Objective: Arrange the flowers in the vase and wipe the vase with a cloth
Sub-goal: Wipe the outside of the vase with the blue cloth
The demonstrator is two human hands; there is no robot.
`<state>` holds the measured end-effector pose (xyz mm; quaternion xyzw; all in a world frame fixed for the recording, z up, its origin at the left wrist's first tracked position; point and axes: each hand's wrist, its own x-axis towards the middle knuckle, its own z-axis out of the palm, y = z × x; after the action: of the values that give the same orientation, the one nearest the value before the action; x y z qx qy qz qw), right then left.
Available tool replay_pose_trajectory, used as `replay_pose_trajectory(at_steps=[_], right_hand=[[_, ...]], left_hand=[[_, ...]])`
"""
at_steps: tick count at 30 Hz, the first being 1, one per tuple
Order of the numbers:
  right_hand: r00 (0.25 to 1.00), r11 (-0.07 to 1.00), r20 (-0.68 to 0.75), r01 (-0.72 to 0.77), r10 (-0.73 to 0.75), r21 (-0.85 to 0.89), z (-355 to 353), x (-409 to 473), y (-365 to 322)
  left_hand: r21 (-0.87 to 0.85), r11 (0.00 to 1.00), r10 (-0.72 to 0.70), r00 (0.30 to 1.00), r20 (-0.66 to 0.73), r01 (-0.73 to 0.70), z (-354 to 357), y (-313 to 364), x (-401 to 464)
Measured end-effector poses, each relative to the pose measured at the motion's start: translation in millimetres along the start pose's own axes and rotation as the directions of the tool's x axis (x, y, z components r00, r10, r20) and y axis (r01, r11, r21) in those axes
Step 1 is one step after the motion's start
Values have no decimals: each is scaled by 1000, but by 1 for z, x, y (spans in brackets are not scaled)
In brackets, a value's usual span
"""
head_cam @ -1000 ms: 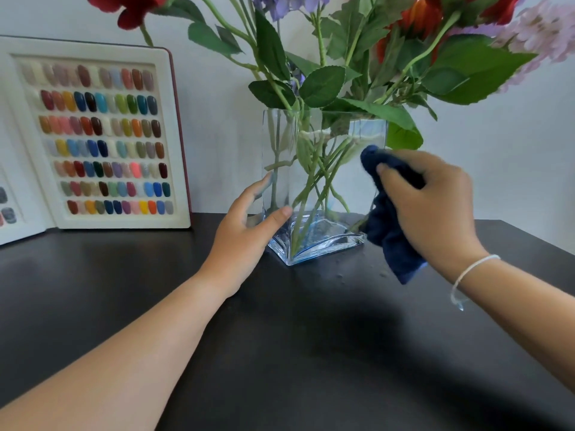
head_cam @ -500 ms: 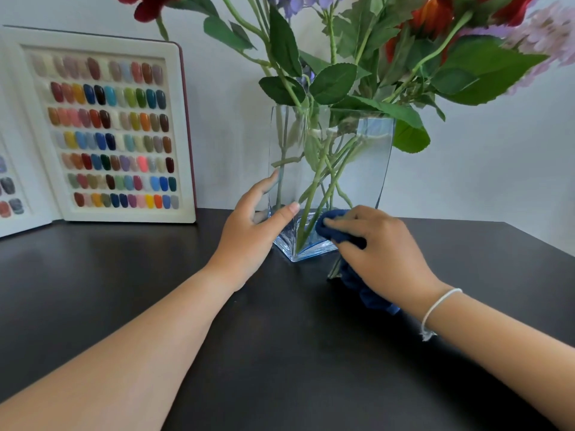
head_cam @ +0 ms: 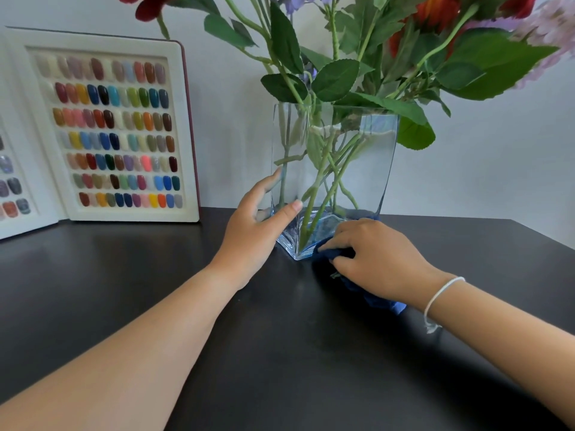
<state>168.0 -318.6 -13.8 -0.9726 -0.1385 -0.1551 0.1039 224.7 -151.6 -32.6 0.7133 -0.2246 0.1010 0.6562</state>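
Note:
A clear square glass vase (head_cam: 370,169) stands on the dark table (head_cam: 280,353) with several green-stemmed flowers (head_cam: 336,79) in it, red and purple blooms reaching past the top edge. My left hand (head_cam: 253,231) rests against the vase's lower left side, thumb on the front pane and fingers on the left pane. My right hand (head_cam: 373,259) presses a dark blue cloth (head_cam: 382,301) against the base of the vase on its right front corner; most of the cloth is hidden under the hand.
An open white display book (head_cam: 109,129) of coloured nail samples stands against the wall at the back left. The table's right edge (head_cam: 541,237) runs diagonally behind my right arm. A pale wall lies close behind the vase.
My right hand has carried the cloth from high on the vase's right pane down to its base. My left hand has kept its hold on the left side.

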Motion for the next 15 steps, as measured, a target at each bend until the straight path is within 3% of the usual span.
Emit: replay_pose_trajectory(at_steps=[4,6,8,11,13,15], right_hand=[[977,961,-210,18,42,276,-5,-4,0],[911,907,-395,62,119,417,-11,-2,0],[821,894,-543,99,175,438,-17,4,-2],[748,896,-634,126,196,425,-19,9,-5],[746,906,-645,143,167,399,-15,9,-8],[791,929,-602,136,107,345,-7,6,-11]], left_hand=[[-12,1000,1,1000,2,-1,-1,0,0],[-22,1000,-5,1000,5,6,0,0,0],[-35,999,-14,1000,2,14,-1,0,1],[-48,999,-22,1000,-4,22,0,1,2],[-54,998,-20,1000,-7,19,0,2,1],[-61,998,-17,1000,-7,17,0,2,-1]])
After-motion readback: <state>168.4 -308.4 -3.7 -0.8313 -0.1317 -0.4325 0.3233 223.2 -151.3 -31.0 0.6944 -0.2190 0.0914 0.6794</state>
